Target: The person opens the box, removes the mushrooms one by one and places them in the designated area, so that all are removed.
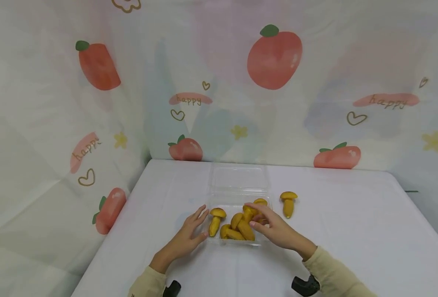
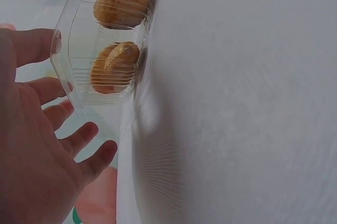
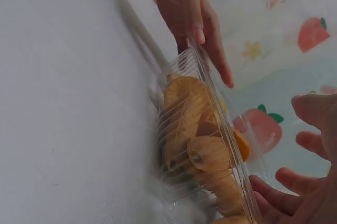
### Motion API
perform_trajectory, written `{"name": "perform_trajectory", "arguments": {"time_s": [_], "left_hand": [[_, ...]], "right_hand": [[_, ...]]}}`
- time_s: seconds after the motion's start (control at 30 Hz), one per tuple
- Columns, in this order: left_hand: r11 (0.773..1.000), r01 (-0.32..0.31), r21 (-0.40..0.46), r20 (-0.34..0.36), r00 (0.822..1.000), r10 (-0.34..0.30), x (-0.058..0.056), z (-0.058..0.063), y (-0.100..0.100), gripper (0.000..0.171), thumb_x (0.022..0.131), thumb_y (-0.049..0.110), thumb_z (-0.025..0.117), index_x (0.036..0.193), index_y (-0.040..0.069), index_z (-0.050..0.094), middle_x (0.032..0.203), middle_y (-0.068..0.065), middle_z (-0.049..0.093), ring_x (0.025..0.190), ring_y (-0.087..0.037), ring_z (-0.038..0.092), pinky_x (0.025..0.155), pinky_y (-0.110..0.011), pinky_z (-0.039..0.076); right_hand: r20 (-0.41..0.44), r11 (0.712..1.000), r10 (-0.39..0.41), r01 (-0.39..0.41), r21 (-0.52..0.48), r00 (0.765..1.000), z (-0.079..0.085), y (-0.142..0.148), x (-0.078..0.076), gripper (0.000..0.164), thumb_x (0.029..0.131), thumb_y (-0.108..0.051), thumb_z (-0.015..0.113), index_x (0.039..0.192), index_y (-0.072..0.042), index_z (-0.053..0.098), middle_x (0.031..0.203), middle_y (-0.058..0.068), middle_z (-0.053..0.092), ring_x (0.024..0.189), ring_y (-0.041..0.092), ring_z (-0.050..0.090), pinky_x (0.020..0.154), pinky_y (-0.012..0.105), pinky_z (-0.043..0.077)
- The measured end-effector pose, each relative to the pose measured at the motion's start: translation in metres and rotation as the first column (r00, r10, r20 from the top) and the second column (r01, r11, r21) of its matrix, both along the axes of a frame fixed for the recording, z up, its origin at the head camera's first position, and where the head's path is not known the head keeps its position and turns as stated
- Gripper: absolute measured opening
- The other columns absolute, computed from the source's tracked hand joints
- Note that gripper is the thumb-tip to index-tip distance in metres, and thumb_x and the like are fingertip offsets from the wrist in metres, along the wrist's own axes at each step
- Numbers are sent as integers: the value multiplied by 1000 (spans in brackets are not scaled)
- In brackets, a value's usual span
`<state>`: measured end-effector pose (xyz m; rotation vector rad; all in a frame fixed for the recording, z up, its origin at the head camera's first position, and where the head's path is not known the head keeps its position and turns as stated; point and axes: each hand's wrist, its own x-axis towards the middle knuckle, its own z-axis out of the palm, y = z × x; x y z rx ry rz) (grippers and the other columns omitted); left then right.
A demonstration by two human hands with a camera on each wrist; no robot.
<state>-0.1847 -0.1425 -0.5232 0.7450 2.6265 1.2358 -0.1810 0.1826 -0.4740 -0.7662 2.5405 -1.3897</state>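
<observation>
A clear plastic clamshell box lies with its lid folded back, holding several yellow-brown mushrooms. One mushroom lies apart from the pile, along the box's left wall. At that side is my left hand; in the left wrist view its thumb and fingers touch the rim with the other fingers spread. My right hand hovers over the box's right part, fingers loosely bent and partly covering the mushrooms there. The right wrist view has its fingers spread beside the rim, gripping nothing.
Just right of the box, a single mushroom lies on the white-covered table. A fruit-printed curtain rises behind the table and along its left side. Black devices sit by both wrists.
</observation>
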Motion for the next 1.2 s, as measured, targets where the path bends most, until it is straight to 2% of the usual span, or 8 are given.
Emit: {"name": "perform_trajectory", "arguments": {"time_s": [0.2, 0.37, 0.47, 0.63, 0.73, 0.8, 1.1, 1.2], "left_hand": [[1000, 1, -14, 3, 1000, -1, 0, 2, 1, 66, 103, 26, 57, 160, 9, 29, 172, -8, 14, 155, -44, 17, 117, -72, 23], [1000, 3, -11, -13, 1000, -3, 0, 2, 1, 66, 103, 26, 57, 160, 7, 29, 171, -10, 15, 154, -45, 19, 116, -73, 24], [1000, 4, -8, -18, 1000, -4, 1, 2, 0, 66, 102, 25, 57, 159, 7, 30, 171, -12, 16, 153, -47, 20, 116, -73, 25], [1000, 14, -6, -1, 1000, -14, 0, 2, -1, 65, 103, 24, 56, 159, 7, 29, 171, -11, 14, 154, -46, 17, 117, -73, 23], [1000, 15, -9, 8, 1000, -15, 0, 2, 0, 65, 103, 25, 56, 160, 7, 28, 172, -10, 13, 155, -46, 17, 117, -73, 23], [1000, 14, -10, 14, 1000, -13, 1, 2, 1, 65, 103, 25, 56, 160, 8, 28, 172, -9, 13, 155, -45, 17, 117, -73, 22], [1000, 3, 0, 4, 1000, -3, 1, 2, 1, 65, 102, 23, 57, 159, 7, 30, 172, -10, 15, 154, -45, 18, 117, -73, 23], [1000, -3, -7, 5, 1000, 3, 1, 3, 1, 65, 102, 24, 57, 159, 7, 30, 172, -9, 15, 154, -45, 18, 116, -73, 23]], "right_hand": [[33, 994, 98, -99, 48, 995, 1, -4, 0, 57, 105, -23, 56, 155, -4, 37, 156, 27, 39, 116, 41, 63, 89, 32, 53], [49, 987, 146, -149, 56, 988, -1, -9, -4, 57, 103, -20, 59, 155, -7, 38, 154, 27, 39, 112, 36, 59, 84, 26, 51], [50, 982, 172, -175, 73, 984, -3, -13, -7, 59, 102, -18, 60, 154, -5, 38, 154, 29, 37, 115, 37, 55, 87, 30, 51], [46, 977, 160, -165, 138, 986, -6, -17, -11, 58, 100, -13, 63, 152, -3, 42, 157, 35, 31, 137, 49, 44, 98, 51, 51], [49, 973, 154, -160, 168, 987, -8, -18, -11, 58, 98, -9, 64, 152, -4, 43, 157, 36, 31, 140, 54, 39, 104, 64, 45], [48, 970, 150, -156, 186, 988, -9, -19, -11, 58, 98, -7, 64, 152, -5, 44, 156, 35, 33, 142, 55, 36, 106, 68, 41], [37, 970, 139, -144, 195, 990, -12, -22, -15, 58, 95, -2, 66, 149, -4, 46, 155, 33, 36, 141, 52, 39, 107, 66, 42], [20, 974, 129, -131, 185, 991, -10, -22, -15, 59, 94, -1, 67, 149, -4, 47, 154, 28, 39, 136, 45, 46, 105, 59, 47]]}}
